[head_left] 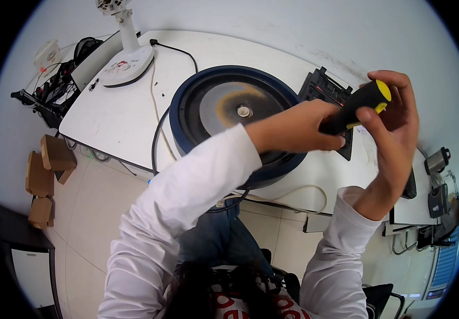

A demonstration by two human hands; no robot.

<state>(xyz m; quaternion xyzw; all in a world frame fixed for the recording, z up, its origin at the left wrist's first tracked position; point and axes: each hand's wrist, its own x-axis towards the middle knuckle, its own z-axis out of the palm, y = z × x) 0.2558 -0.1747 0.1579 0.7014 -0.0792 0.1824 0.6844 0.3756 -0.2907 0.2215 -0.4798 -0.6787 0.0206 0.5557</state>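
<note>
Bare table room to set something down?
White table, left: between white stand and front edge, left of the pale cord. Back: strip behind the blue drum, between black cord and tool case. Crowded: right, around the case, under left hand and right hand.

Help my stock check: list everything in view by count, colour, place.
cylindrical tool: one, black and yellow, right
tool case: one, black, table's right
round appliance: one, navy and black, table centre
fan: one, white, table's far left
table: one, white, centre
cords: several, black or white, around appliance
cardboard boxes: about three, brown, left
cabinet: one, black and white, lower left
kettle: one, silver, far right
floor: one, beige, below
left hand: one, gripping tool
right hand: one, touching tool
</note>
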